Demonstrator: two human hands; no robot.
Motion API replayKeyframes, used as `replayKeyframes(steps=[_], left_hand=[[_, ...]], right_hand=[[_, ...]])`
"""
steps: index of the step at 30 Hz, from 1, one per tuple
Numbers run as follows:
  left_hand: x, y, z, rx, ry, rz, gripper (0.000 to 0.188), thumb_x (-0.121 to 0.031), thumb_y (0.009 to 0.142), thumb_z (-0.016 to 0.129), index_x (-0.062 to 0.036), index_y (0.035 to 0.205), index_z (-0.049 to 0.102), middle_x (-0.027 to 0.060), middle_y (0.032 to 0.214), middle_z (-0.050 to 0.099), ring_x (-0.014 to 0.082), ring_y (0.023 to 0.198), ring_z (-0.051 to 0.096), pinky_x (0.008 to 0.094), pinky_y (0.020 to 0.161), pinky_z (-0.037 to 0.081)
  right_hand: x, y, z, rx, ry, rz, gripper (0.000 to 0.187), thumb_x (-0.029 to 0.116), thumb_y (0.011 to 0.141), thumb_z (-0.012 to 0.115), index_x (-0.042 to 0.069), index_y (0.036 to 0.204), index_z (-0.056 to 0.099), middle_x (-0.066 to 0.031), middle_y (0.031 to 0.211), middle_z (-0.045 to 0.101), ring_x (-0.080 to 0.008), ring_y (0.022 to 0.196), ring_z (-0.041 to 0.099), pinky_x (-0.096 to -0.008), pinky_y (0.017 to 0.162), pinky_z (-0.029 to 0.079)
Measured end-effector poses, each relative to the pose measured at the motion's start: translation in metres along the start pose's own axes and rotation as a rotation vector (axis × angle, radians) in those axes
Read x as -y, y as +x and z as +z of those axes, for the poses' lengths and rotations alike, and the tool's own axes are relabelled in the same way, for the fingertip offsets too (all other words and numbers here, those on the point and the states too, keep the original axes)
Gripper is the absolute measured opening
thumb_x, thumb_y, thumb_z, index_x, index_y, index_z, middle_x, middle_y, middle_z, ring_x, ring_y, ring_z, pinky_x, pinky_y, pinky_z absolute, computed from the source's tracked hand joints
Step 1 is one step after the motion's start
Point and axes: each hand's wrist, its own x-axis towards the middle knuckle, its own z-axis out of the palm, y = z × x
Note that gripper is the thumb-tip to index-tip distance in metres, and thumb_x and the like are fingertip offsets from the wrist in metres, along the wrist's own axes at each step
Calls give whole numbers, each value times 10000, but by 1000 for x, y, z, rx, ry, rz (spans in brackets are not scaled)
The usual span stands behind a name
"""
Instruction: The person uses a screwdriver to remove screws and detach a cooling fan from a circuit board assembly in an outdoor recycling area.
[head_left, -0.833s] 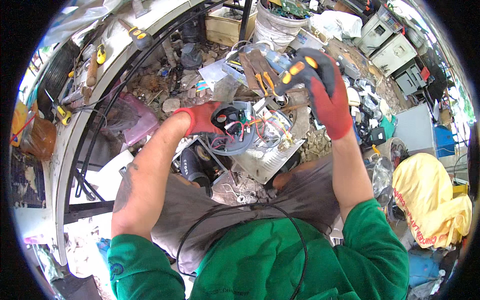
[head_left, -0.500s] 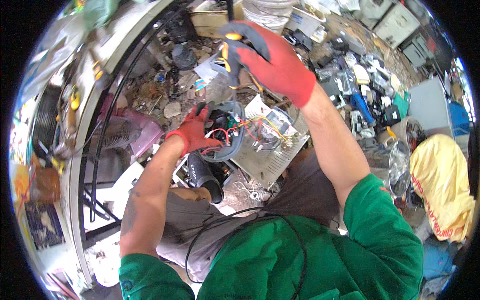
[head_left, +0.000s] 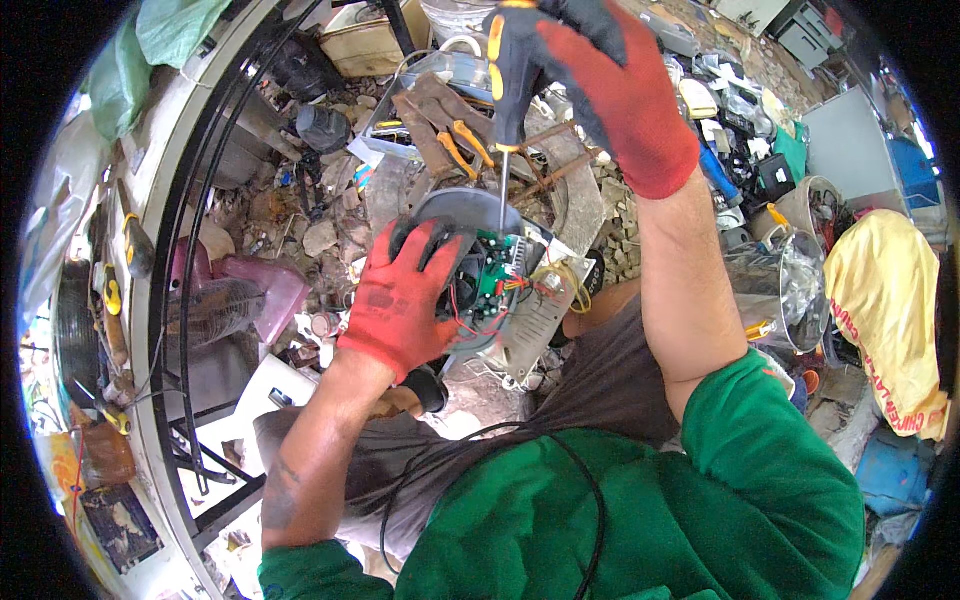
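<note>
My right hand [head_left: 640, 120], in a red and black work glove, grips a screwdriver [head_left: 510, 85] by its black and yellow handle. Its metal shaft points straight down to the far edge of a green circuit board [head_left: 490, 268]. The board sits in a grey plastic housing [head_left: 462, 207], with red and yellow wires coming off it. My left hand [head_left: 400, 300], gloved alike, holds the housing from the left, fingers over its rim and thumb near the wires. Whether the screwdriver's tip touches a screw is too small to tell. A beige slotted panel [head_left: 535, 325] lies under the housing.
Beyond the housing, orange-handled pliers [head_left: 465, 145] lie on a brown piece in a tray. A black metal frame [head_left: 205, 240] runs along the left. Scrap electronics [head_left: 735, 130] cover the ground at far right; a yellow bag [head_left: 885, 310] stands nearer.
The screwdriver now stands upright with its shaft down at the board. The housing has turned, showing more of the green board, and my left hand has shifted over its side.
</note>
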Motion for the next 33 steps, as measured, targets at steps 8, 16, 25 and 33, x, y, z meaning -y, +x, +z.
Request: replayKeyframes(steps=[8,16,25,33], left_hand=[[45,-7,32,173,-424,-58,1015,-213,655,847,-16,1502,323,238,1554,287,392,1463,267,436,1203,243],[50,16,45,101,-1667,-213,689,-102,825,651,20,1457,404,140,1392,538,229,1279,518,372,1123,373],[57,25,80,-174,-1463,-262,354,-31,962,578,20,1312,579,88,1159,690,126,1060,618,295,972,480],[43,33,81,-212,-1305,-341,280,-174,974,639,-6,1197,657,73,988,709,90,881,582,281,829,497]], right_hand=[[-25,-9,4,195,-63,-61,357,82,969,504,30,1320,542,-73,1002,635,-132,795,629,-299,736,534],[-48,-8,20,190,-325,-252,350,146,912,589,75,1254,612,-91,948,657,-175,798,620,-330,737,512],[-53,2,29,342,-446,-167,455,111,924,559,-24,1357,525,-105,1241,624,-156,1059,592,-320,945,478],[-62,14,53,368,-542,-265,439,133,912,579,-9,1327,552,-138,1212,644,-194,1054,618,-330,939,489]])
